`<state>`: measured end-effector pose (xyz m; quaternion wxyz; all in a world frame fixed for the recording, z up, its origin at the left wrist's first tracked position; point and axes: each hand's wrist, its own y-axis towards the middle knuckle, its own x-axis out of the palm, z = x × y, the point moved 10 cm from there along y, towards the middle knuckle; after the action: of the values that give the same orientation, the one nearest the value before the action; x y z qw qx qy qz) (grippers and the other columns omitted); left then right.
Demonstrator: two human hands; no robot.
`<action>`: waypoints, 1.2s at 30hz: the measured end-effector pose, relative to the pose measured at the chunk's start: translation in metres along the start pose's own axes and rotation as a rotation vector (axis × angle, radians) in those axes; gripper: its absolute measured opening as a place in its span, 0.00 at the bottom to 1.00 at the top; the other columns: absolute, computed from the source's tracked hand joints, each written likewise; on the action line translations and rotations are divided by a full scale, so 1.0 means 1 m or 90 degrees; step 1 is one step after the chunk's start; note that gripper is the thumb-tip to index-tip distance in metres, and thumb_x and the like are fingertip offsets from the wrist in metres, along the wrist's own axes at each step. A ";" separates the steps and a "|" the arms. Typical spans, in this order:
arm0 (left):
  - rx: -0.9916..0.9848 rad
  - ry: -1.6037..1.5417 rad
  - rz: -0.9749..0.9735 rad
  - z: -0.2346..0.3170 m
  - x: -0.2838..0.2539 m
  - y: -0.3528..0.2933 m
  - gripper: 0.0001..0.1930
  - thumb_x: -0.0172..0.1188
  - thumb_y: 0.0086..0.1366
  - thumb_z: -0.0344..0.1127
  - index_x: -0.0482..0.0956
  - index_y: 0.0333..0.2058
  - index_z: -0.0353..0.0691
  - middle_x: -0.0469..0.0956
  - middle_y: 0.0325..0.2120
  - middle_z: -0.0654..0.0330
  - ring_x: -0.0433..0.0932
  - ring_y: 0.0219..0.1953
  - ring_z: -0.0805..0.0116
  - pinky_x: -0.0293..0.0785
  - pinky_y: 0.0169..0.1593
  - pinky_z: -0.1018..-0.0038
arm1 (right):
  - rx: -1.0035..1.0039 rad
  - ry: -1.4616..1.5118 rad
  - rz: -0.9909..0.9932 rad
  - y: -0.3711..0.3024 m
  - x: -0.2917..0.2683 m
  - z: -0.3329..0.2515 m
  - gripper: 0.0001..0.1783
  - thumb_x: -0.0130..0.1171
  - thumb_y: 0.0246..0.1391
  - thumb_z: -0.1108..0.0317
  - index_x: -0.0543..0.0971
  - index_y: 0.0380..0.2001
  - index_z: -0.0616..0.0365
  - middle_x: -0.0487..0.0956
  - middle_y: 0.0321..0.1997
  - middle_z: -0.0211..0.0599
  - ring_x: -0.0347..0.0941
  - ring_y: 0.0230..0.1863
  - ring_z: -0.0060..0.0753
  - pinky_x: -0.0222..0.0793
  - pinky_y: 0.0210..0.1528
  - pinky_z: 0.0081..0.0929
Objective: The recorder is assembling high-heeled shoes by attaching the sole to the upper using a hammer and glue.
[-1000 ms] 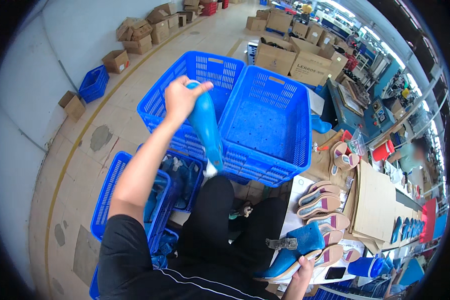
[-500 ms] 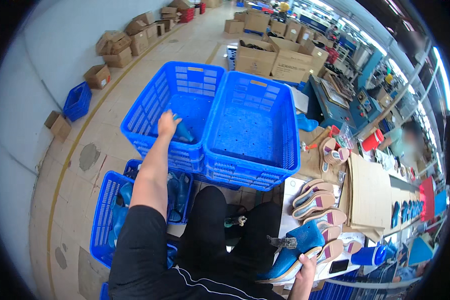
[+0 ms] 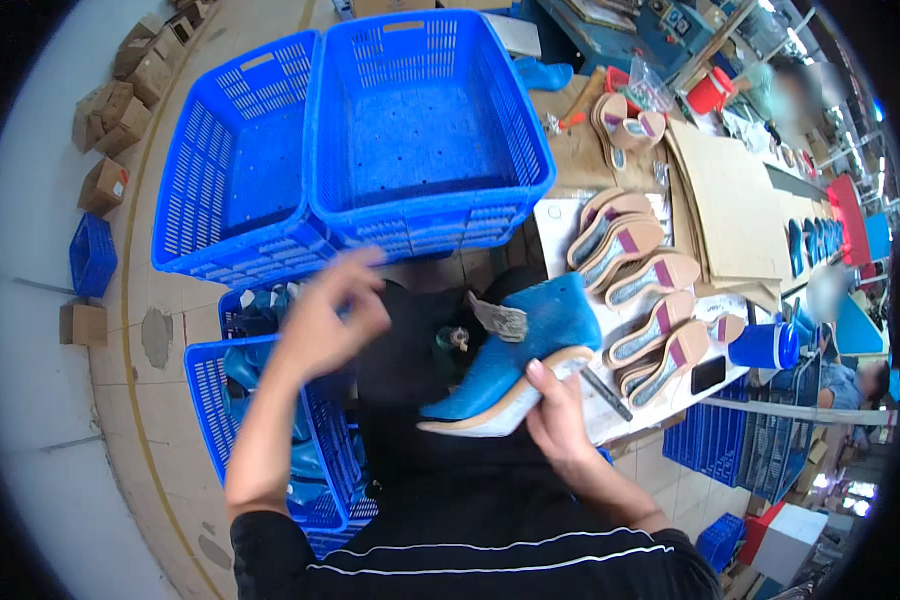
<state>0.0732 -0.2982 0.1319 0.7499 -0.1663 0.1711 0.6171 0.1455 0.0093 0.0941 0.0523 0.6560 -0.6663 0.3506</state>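
Crates (image 3: 240, 190) of blue plastic stand empty at far left. Left hand (image 3: 330, 320) hovers blurred, fingers loose and holding nothing. Right hand (image 3: 560, 420) clasps the blue ankle boot (image 3: 515, 365) sole-up over the lap, beside soles (image 3: 640, 290) lined on the counter (image 3: 560, 220).

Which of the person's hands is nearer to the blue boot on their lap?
The right. The right hand holds the blue boot from below, its fingers on the pale sole. The left hand is raised apart from it, off to the boot's left, open and holding nothing.
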 end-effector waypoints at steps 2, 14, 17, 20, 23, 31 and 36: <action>-0.049 -0.105 -0.238 0.033 0.082 -0.054 0.54 0.77 0.62 0.44 0.53 0.80 0.40 0.74 0.66 0.44 0.82 0.57 0.51 0.77 0.62 0.59 | 0.082 0.091 -0.008 -0.006 0.009 0.033 0.40 0.67 0.68 0.63 0.59 0.75 0.62 0.73 0.71 0.50 0.71 0.71 0.52 0.67 0.76 0.54; -0.133 -0.323 -0.206 0.026 0.137 -0.138 0.59 0.75 0.67 0.42 0.38 0.81 0.33 0.61 0.75 0.37 0.65 0.76 0.52 0.59 0.76 0.63 | 0.269 0.110 -0.046 -0.034 0.025 0.102 0.33 0.66 0.71 0.55 0.65 0.69 0.58 0.78 0.62 0.41 0.78 0.64 0.42 0.76 0.67 0.47; -0.206 -0.363 -0.233 0.025 0.129 -0.124 0.59 0.75 0.67 0.42 0.39 0.81 0.33 0.57 0.77 0.39 0.61 0.77 0.55 0.55 0.77 0.66 | 0.285 0.101 -0.069 -0.024 0.037 0.086 0.33 0.62 0.74 0.52 0.63 0.70 0.56 0.77 0.64 0.42 0.79 0.63 0.38 0.78 0.66 0.42; -0.278 -0.433 -0.244 0.020 0.114 -0.113 0.56 0.74 0.66 0.39 0.43 0.81 0.34 0.52 0.80 0.43 0.56 0.79 0.57 0.49 0.79 0.67 | 0.361 0.086 -0.119 -0.017 0.051 0.075 0.37 0.59 0.75 0.48 0.55 0.74 0.52 0.75 0.66 0.42 0.79 0.64 0.36 0.81 0.63 0.37; -0.357 -0.613 -0.251 0.015 0.108 -0.099 0.56 0.74 0.64 0.39 0.46 0.81 0.33 0.55 0.79 0.46 0.59 0.78 0.59 0.53 0.79 0.68 | 0.297 -0.019 -0.110 0.000 0.055 0.064 0.46 0.61 0.73 0.45 0.47 0.79 0.49 0.71 0.70 0.46 0.78 0.66 0.41 0.81 0.63 0.39; -0.333 -0.824 -0.208 -0.014 0.097 -0.096 0.48 0.68 0.69 0.43 0.52 0.79 0.31 0.66 0.73 0.43 0.71 0.73 0.56 0.66 0.74 0.67 | -0.171 -0.462 0.028 0.037 0.049 0.018 0.56 0.73 0.63 0.45 0.51 0.81 0.49 0.61 0.72 0.56 0.62 0.76 0.57 0.64 0.74 0.49; -0.220 -0.712 -0.096 -0.008 0.054 -0.112 0.44 0.68 0.69 0.48 0.61 0.76 0.31 0.76 0.67 0.46 0.81 0.63 0.59 0.74 0.67 0.69 | -0.510 -0.684 -0.142 0.037 0.086 -0.025 0.24 0.74 0.60 0.58 0.80 0.55 0.57 0.78 0.60 0.54 0.71 0.68 0.60 0.66 0.69 0.48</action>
<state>0.1921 -0.2757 0.1040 0.7300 0.0531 -0.3653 0.5752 0.0909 -0.0536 0.1441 -0.0109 0.7338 -0.6068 -0.3054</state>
